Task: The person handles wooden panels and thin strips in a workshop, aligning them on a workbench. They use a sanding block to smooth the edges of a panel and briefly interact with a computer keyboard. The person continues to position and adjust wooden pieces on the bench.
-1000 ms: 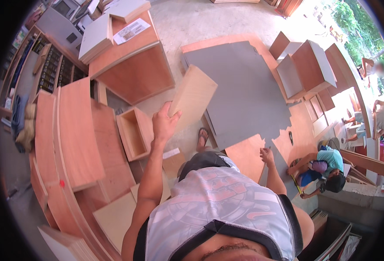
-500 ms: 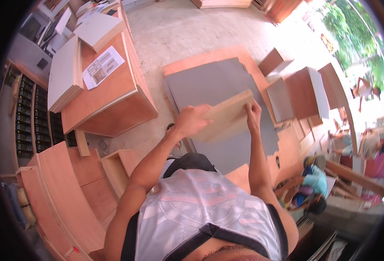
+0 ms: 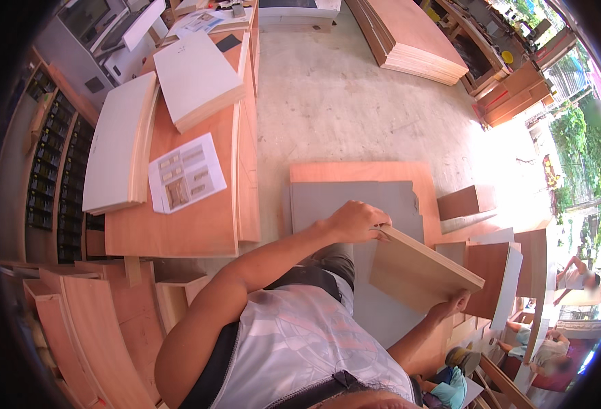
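Between both hands I carry a rectangular wooden board (image 3: 413,269), tilted in front of my body, its pale cut edge turned up. My left hand (image 3: 360,221) is closed over the board's upper left corner. At the opposite end, my right hand (image 3: 452,304) grips the lower right corner, and its fingers are partly hidden by the board. Beneath the board lies a grey sheet (image 3: 341,202) on a larger reddish plywood panel (image 3: 355,170).
A wooden table (image 3: 212,228) at left bears stacked white panels (image 3: 120,146) and a printed sheet (image 3: 186,174). Upright wooden boxes (image 3: 484,269) stand at right, with a crouching person (image 3: 450,388) nearby. Stacked plywood (image 3: 409,41) lies at the far side.
My view has turned rightward. The board has swung round with both hands still on it, its right end now lower and closer to the boxes.
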Motion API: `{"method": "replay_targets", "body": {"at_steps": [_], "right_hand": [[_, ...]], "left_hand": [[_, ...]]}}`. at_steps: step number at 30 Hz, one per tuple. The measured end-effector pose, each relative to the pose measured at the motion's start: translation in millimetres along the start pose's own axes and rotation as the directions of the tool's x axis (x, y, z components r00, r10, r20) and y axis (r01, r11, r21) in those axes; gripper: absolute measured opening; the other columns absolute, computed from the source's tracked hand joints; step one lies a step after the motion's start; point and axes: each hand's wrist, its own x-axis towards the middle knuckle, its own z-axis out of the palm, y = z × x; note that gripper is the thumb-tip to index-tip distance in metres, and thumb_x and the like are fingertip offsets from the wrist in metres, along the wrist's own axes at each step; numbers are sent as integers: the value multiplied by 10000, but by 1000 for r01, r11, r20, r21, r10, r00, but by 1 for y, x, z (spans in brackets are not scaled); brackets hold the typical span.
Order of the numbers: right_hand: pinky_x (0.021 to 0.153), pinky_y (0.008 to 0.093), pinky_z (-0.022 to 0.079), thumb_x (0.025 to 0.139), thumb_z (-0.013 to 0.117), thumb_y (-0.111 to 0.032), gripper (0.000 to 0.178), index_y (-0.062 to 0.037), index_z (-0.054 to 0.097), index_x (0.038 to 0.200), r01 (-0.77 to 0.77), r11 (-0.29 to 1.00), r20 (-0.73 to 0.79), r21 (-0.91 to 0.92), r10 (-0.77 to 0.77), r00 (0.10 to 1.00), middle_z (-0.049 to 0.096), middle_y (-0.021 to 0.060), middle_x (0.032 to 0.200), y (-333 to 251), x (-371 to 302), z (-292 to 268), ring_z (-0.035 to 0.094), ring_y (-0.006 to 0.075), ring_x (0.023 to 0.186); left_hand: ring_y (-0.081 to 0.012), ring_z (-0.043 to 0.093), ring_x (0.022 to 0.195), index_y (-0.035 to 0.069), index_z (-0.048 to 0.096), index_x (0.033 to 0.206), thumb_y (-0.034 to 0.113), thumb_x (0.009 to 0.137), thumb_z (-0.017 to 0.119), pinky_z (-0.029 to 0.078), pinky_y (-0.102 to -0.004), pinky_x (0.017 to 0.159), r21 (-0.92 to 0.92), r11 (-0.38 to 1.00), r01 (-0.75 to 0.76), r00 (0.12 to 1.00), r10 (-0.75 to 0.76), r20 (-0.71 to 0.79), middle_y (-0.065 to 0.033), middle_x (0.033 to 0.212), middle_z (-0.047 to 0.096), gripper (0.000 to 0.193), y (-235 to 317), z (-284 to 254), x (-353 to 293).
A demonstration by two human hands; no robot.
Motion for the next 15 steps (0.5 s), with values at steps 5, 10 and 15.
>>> {"method": "replay_targets", "body": {"at_steps": [5, 10, 15], "right_hand": [[789, 308, 454, 1033, 556, -517, 491, -34, 640, 1014, -107, 991, -37, -82, 104, 994, 598, 7, 911, 29, 81, 74, 535, 119, 875], [760, 306, 434, 1024, 550, -558, 535, -36, 570, 913, -169, 958, -33, -231, 165, 986, 498, -5, 828, 89, 170, 174, 481, 124, 819], [736, 311, 415, 990, 592, -594, 565, -54, 499, 852, -186, 939, 103, -288, 224, 969, 416, -12, 790, 105, 256, 285, 433, 123, 783]], "left_hand": [[-331, 702, 831, 75, 730, 898, 313, 875, 742, 539, -409, 712, 7, 974, 225, 972, -224, -70, -113, 847, 732, 239, -129, -30, 68], [-348, 702, 874, 90, 722, 940, 355, 893, 699, 536, -458, 753, 128, 812, 569, 822, -567, -53, -127, 904, 736, 270, -266, -39, 116], [-324, 722, 950, 80, 731, 1041, 344, 903, 706, 555, -430, 835, 21, 574, 819, 574, -819, -4, -127, 980, 758, 299, -317, -86, 117]]}}
